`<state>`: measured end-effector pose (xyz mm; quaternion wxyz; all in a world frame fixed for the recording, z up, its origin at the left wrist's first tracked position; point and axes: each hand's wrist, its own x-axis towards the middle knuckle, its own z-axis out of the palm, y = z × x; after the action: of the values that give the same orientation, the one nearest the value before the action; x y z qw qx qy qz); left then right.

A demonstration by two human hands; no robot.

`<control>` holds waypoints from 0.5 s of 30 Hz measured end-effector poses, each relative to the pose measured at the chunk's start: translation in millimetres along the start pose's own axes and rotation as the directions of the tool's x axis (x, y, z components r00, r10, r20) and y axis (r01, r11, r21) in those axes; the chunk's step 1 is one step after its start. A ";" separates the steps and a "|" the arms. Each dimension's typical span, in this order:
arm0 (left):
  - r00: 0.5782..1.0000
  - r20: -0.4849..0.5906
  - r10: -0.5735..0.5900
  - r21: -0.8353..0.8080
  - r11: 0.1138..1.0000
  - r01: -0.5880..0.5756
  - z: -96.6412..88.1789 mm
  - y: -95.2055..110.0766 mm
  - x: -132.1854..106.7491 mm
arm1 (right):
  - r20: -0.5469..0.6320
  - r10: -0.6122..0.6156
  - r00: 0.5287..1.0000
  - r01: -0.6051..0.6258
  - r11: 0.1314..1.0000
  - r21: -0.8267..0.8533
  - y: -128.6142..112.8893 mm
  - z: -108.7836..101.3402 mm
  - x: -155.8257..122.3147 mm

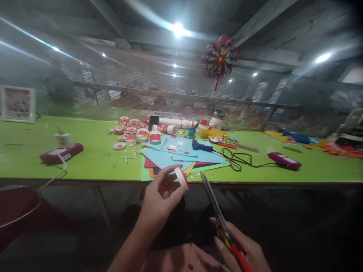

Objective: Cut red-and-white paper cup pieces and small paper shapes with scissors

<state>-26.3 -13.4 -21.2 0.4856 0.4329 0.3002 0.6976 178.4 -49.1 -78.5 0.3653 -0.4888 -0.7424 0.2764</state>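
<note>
My left hand (160, 198) is raised in front of the table edge, its fingers pinched on a small white paper ring with a red rim (182, 177). Lower right, my right hand (241, 247) grips red-handled scissors (218, 215), whose blades point up and left toward the ring without touching it. Just beyond the ring lies a stack of coloured paper sheets (181, 156) on the green table (93, 158).
A pile of red-and-white cut cup rings (132, 130) and paper cups sits at the back. A blue glue gun (201, 146) with black cord, two magenta power strips (61, 153) (284, 160), a framed picture (17, 104) and a hanging paper pinwheel (219, 58) are around.
</note>
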 end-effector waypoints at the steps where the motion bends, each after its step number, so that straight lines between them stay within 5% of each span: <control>1: 1.000 0.004 -0.004 -0.004 1.000 0.004 -0.1 0.5 -0.2 | -0.010 -0.026 1.000 0.025 0.999 -0.024 0.8 -0.1 0.4; 9: 0.986 0.065 -0.156 -0.126 0.979 0.164 -8.3 -3.3 5.0 | 0.014 -0.177 0.984 0.177 0.975 -0.132 -2.0 -2.7 2.9; 15: 0.991 0.006 -0.136 0.024 0.990 0.136 -3.6 -2.7 6.1 | 0.077 -0.251 0.965 0.262 0.938 -0.228 -7.3 -10.9 1.0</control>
<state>-29.3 -6.7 -23.2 0.5282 0.4196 0.3353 0.6577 183.2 -50.3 -66.2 0.3202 -0.4211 -0.8357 0.1475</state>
